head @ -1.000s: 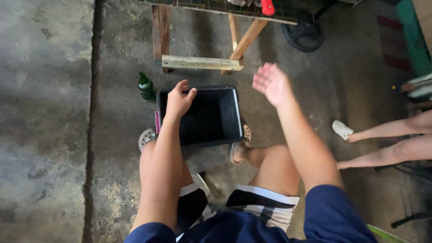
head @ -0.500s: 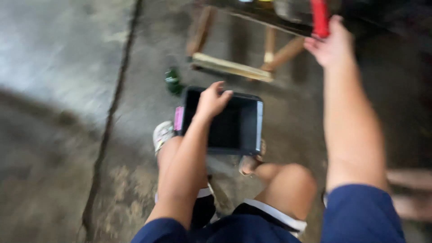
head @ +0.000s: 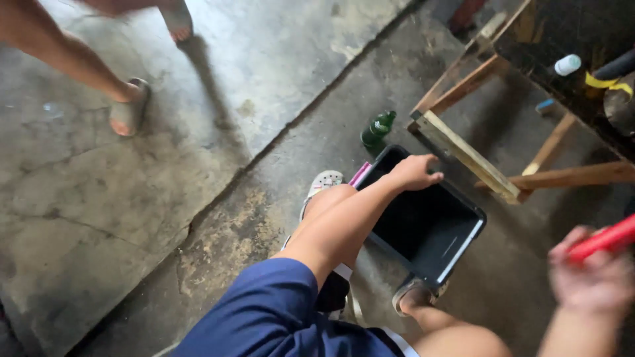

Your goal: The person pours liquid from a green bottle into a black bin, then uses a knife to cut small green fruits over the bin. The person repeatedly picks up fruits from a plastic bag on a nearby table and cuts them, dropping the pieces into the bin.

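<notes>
Your left hand rests on the near-left rim of the black bin, fingers lightly curled together over the edge, thumb stretched out over the opening. The bin sits on the concrete floor between your 2 feet. A pink strip shows at the bin's left corner, just beside your left shoe. Your right hand, blurred, is right of the bin, fingers wrapped around a red handle. A green bottle stands just beyond the bin, beside the wooden bench. Far left of the bin, another person's sandalled foot stands on the floor.
</notes>
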